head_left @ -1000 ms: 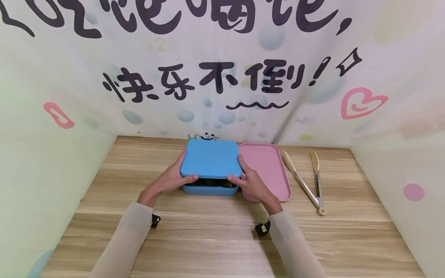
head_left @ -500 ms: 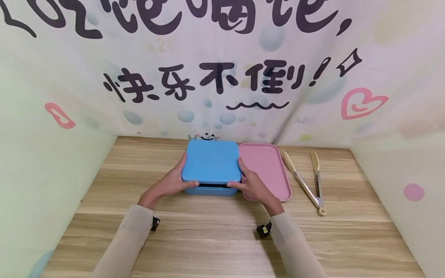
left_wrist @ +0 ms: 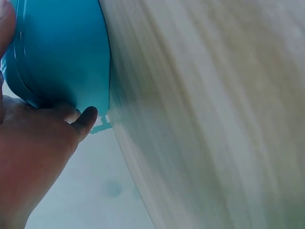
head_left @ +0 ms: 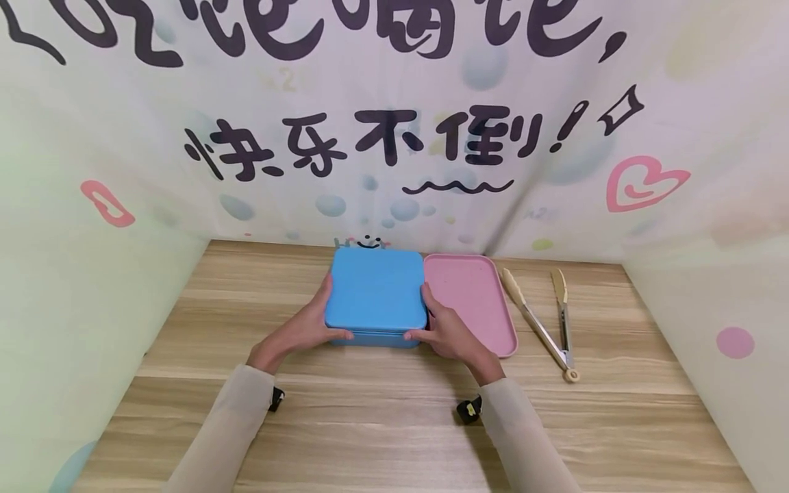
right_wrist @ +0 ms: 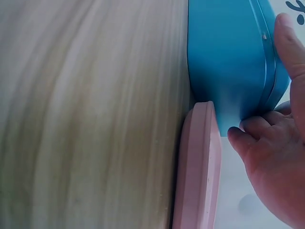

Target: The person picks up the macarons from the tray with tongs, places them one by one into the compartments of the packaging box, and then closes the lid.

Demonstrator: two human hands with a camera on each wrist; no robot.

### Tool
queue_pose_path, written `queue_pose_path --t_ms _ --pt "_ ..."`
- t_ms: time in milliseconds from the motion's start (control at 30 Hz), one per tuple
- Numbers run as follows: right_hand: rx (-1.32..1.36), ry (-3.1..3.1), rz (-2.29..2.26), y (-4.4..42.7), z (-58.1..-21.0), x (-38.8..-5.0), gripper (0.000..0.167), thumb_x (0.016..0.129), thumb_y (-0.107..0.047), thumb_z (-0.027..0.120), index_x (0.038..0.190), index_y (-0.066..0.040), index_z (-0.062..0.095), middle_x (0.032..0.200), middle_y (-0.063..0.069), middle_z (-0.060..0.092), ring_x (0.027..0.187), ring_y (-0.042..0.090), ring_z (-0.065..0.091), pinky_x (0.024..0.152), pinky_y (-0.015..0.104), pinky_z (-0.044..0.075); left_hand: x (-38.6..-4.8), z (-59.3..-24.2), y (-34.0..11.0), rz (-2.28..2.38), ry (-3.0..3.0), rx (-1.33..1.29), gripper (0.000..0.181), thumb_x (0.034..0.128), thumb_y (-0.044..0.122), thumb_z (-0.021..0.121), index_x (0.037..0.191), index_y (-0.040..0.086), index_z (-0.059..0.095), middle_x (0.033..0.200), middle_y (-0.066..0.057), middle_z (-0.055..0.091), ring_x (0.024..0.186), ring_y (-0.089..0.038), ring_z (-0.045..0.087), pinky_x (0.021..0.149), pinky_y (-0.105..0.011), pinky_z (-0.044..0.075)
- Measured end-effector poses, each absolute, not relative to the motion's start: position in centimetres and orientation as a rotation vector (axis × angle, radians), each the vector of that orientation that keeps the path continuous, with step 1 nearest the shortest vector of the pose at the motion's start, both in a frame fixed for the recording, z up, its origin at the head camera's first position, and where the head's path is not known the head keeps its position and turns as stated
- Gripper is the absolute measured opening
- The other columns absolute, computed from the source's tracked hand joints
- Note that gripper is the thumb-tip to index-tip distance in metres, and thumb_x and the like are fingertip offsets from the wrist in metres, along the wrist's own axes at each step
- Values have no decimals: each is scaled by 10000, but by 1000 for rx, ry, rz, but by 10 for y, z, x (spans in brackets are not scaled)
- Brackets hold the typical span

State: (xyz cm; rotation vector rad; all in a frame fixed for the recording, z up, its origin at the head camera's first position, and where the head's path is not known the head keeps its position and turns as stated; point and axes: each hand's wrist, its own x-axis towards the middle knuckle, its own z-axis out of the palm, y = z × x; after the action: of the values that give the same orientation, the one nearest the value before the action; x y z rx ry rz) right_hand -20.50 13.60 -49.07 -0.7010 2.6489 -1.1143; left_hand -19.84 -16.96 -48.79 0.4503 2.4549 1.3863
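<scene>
A blue lunch box [head_left: 379, 339] stands at the back of the table, its flat blue lid [head_left: 377, 287] lying over it with only a thin seam showing at the front. My left hand [head_left: 301, 327] holds the lid's left side, thumb along the front edge. On the opposite side my right hand [head_left: 455, 334] grips the lid the same way. Both wrist views show fingers curled against the side walls of the blue box [left_wrist: 66, 57]. The box's contents are hidden.
A pink tray [head_left: 471, 294] lies right beside the box, near my right hand. Farther right are spread tongs [head_left: 555, 342] with beige tips. A printed cloth wall [head_left: 382, 205] rises directly behind the table's back edge [head_left: 265, 244].
The lid's front edge has come down onto the box, and the dark gap there has closed. Both thumbs have lowered with it. Tray and tongs stay put.
</scene>
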Motion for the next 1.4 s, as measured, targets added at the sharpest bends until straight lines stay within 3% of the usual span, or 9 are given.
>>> queue_pose_path --t_ms 233,533,700,967,1400 --pt "-716 2651 -1124 135 -492 -205 1204 790 -312 836 1578 -39 -33 1650 148 55 1492 256 232 1171 449 288 -198 -490 -166 1410 2438 444 1353 787 176 857 1526 121 -275 1627 -158 -235 1514 -329 -150 1198 -590 15" --pt "-743 2680 -1115 135 -493 -202 1193 802 -312 828 1574 -15 -31 1644 169 90 1480 266 266 1156 449 315 -198 -496 -166 1418 2443 455 1340 813 303 832 1516 208 -304 1628 -93 -261 1516 -269 -162 1210 -562 33" --pt "-764 2691 -1096 135 -495 -202 1198 802 -325 825 1576 -20 -37 1639 180 117 1466 272 300 1146 444 336 -197 -498 -166 1411 2446 462 1327 823 325 821 1516 200 -304 1625 -92 -269 1515 -272 -168 1209 -565 32" --pt "-752 2685 -1095 135 -496 -202 1205 797 -347 819 1581 -48 -47 1647 153 111 1465 255 308 1142 433 344 -195 -494 -167 1375 2441 447 1301 837 322 808 1523 71 -268 1620 -150 -260 1513 -328 -159 1195 -595 28" --pt "-772 2666 -1092 135 -495 -201 1197 788 -316 806 1568 2 -44 1642 182 79 1478 277 269 1160 444 310 -194 -492 -167 1366 2414 450 1320 836 326 801 1504 116 -319 1607 -163 -285 1505 -324 -184 1197 -588 18"
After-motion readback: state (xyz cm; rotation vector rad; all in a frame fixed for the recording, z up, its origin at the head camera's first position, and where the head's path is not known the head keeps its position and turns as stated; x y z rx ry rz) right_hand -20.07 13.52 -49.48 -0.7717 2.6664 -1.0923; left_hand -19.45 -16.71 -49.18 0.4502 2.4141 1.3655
